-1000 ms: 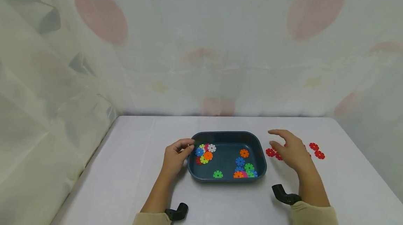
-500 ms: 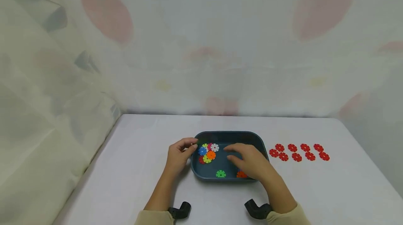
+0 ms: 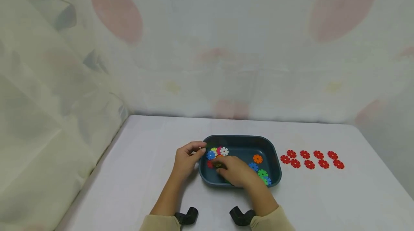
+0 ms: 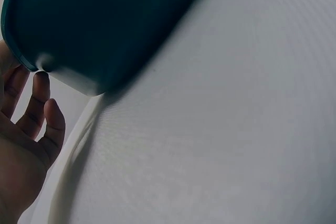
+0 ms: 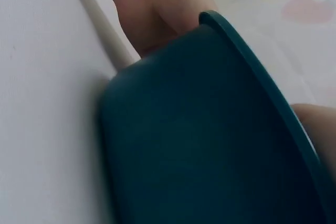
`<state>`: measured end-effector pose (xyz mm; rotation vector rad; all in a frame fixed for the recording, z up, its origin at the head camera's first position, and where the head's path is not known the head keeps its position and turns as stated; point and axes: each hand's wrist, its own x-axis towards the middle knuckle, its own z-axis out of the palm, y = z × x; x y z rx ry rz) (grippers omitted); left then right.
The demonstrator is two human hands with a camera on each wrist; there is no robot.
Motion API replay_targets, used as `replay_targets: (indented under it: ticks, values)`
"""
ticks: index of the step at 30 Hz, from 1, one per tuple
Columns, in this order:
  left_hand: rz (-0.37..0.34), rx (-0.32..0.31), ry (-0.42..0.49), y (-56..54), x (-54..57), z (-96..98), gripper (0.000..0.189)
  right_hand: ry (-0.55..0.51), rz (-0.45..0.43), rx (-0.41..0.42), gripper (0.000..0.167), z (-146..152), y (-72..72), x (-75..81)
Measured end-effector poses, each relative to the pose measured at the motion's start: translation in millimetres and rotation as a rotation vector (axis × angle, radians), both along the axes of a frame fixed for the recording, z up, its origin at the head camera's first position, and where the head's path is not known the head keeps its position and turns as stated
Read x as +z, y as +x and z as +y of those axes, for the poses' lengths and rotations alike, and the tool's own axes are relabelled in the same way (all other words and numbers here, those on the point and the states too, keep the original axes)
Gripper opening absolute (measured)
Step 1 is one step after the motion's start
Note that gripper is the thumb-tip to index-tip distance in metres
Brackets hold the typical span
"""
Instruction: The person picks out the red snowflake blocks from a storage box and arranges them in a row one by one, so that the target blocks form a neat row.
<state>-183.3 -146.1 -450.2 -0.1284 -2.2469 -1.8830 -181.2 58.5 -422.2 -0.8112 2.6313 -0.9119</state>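
Note:
A dark teal tray (image 3: 239, 141) stands on the table with several colourful snowflake building discs inside. My left hand (image 3: 187, 159) grips the tray's left rim between thumb and fingers; in the left wrist view, its fingertips (image 4: 41, 80) are right at the tray's edge. Inside the tray, my right hand (image 3: 237, 170) reaches to the left group of discs, thumb and index finger curved and apart over them. A blue disc (image 3: 211, 155) and a white disc (image 3: 224, 151) show beyond its fingers. The right wrist view shows mostly the tray's outer wall (image 5: 199, 129).
Two rows of red snowflake discs (image 3: 309, 164) lie on the white table (image 3: 155, 144) to the right of the tray. Orange, blue and green discs (image 3: 262, 172) are in the tray's right part. A printed curtain (image 3: 181, 44) hangs behind the table.
My right hand has moved left from over the red discs on the table, across the tray, down to its left group of discs. The left hand stays at the rim.

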Motion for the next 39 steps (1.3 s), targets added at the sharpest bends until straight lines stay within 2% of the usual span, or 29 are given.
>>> replay_targets:
  ticks: [4, 9, 13, 17, 24, 28, 32, 39]
  values:
    - [0.017, 0.011, 0.003, -2.8, -6.5, -1.0, 0.018, -0.009, 0.055, -0.064, 0.026, 3.2, 0.1, -1.2]
    - [0.051, 0.013, -0.009, -4.4, -13.3, -2.1, 0.021, 0.017, 0.092, -0.026, 0.029, 4.5, 0.3, -2.8]
    - [0.040, 0.014, -0.022, -4.6, -13.4, -2.5, 0.021, 0.036, 0.058, -0.034, 0.031, 4.3, -0.3, -4.0]
    - [0.031, 0.022, -0.028, -4.9, -13.1, -2.4, 0.019, 0.049, 0.066, -0.062, 0.029, 3.8, -1.0, -4.9]
    - [0.048, 0.013, -0.017, -5.8, -14.0, -3.0, 0.022, 0.092, 0.022, -0.057, 0.039, 3.9, -0.4, -3.1]
    - [0.050, 0.004, -0.013, -5.9, -15.5, -2.9, 0.022, 0.081, 0.001, -0.074, 0.026, 4.4, 0.4, -4.4]
    - [0.050, 0.002, -0.017, -6.6, -15.5, -3.3, 0.021, 0.096, -0.015, -0.125, 0.016, 3.0, 0.7, -4.7]
    - [0.048, 0.018, -0.020, -6.0, -15.6, -3.3, 0.020, 0.139, -0.035, -0.199, 0.020, 2.9, 2.5, -0.5]
